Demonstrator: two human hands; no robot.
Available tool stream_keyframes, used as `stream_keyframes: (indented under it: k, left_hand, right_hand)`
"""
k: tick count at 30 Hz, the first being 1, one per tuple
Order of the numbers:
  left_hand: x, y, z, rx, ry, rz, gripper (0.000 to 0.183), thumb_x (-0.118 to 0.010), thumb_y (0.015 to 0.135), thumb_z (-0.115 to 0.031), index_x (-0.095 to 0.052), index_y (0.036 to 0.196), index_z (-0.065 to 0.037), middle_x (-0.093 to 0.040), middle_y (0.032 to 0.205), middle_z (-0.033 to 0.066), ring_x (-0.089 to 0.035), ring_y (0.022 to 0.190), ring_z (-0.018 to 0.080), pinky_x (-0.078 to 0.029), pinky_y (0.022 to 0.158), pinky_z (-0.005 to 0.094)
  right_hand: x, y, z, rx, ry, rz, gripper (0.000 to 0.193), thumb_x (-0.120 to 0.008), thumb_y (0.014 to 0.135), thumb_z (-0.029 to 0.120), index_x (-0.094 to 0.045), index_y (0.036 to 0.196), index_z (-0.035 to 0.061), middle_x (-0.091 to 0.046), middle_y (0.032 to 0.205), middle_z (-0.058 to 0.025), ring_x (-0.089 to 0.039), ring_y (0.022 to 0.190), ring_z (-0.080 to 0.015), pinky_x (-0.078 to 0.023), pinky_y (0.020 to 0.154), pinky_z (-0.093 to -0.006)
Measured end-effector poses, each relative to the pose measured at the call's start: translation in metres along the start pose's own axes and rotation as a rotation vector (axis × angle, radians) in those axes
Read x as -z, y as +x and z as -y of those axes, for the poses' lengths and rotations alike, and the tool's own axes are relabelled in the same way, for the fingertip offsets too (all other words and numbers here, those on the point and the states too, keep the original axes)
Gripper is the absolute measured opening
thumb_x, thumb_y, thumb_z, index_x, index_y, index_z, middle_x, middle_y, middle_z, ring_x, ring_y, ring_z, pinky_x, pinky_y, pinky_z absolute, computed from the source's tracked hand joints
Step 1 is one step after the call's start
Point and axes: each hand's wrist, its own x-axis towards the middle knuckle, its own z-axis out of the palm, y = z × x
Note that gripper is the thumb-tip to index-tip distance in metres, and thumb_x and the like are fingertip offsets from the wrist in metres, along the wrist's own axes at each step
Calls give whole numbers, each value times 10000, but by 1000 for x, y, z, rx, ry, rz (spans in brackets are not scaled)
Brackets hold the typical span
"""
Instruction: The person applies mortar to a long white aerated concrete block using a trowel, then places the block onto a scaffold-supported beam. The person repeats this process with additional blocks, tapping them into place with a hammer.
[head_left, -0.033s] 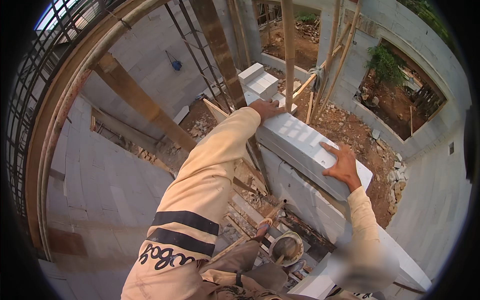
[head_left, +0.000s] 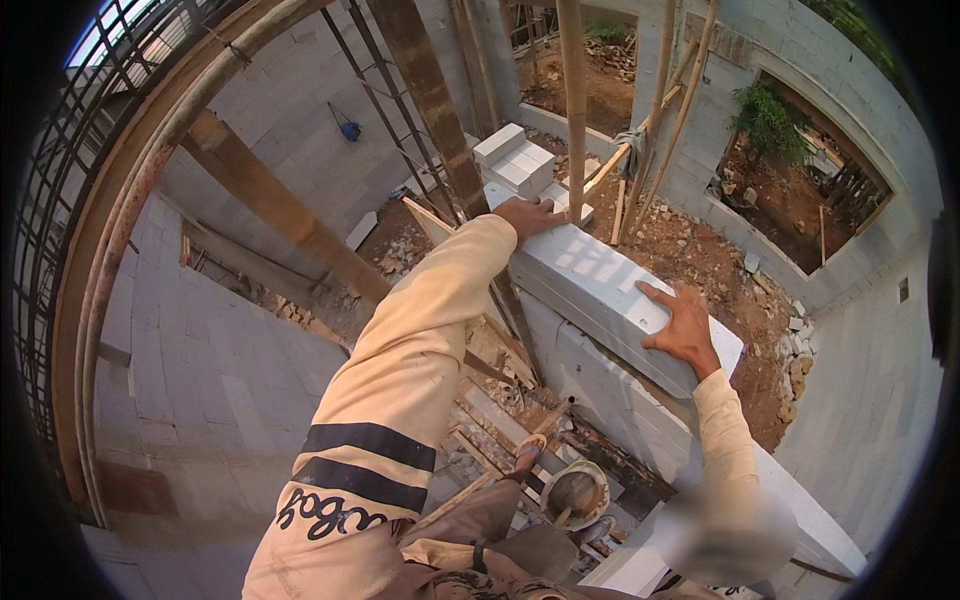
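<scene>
A long pale aerated concrete block [head_left: 598, 268] lies along the top of a partly built block wall [head_left: 600, 372], with a dark gap showing under part of its near side. My left hand [head_left: 530, 217] rests on the block's far end, fingers stretched over its top beside an upright pole. On the nearer end lies my right hand [head_left: 683, 327], its fingers and thumb spread across the top face. Both palms press from above and neither hand wraps round the block. A bucket [head_left: 575, 497] holding grey mortar and a stick-like handle stands below, near my feet.
More pale blocks [head_left: 515, 160] are stacked beyond my left hand. Wooden posts [head_left: 428, 95], a bamboo pole [head_left: 573, 110] and a steel rebar frame [head_left: 385, 85] rise close to the wall. Planks [head_left: 492, 410] lie below. Rubble [head_left: 795, 350] covers the ground at right.
</scene>
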Motion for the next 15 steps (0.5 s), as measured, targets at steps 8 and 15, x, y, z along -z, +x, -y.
stream_keyframes:
  k: [8, 15]
  left_hand:
    - [-11, 20, 16, -43, 5, 36, 1253, -902, 584, 78, -283, 1626, -242, -439, 1531, 129, -499, 1437, 364, -561, 1109, 443]
    - [-31, 26, 23, -58, 73, -8, 1215, -897, 648, 23, -279, 1633, -328, -490, 1458, 82, -590, 1330, 332, -591, 1035, 442]
  right_hand:
    - [-26, 13, -6, -80, 1, 67, 1039, -881, 471, 350, -640, 1481, 396, -574, 1351, -246, -522, 1291, -427, -388, 1132, -515]
    - [-43, 16, -7, -42, 20, 49, 992, -868, 496, 347, -656, 1464, 394, -579, 1333, -235, -532, 1271, -418, -404, 1122, -508]
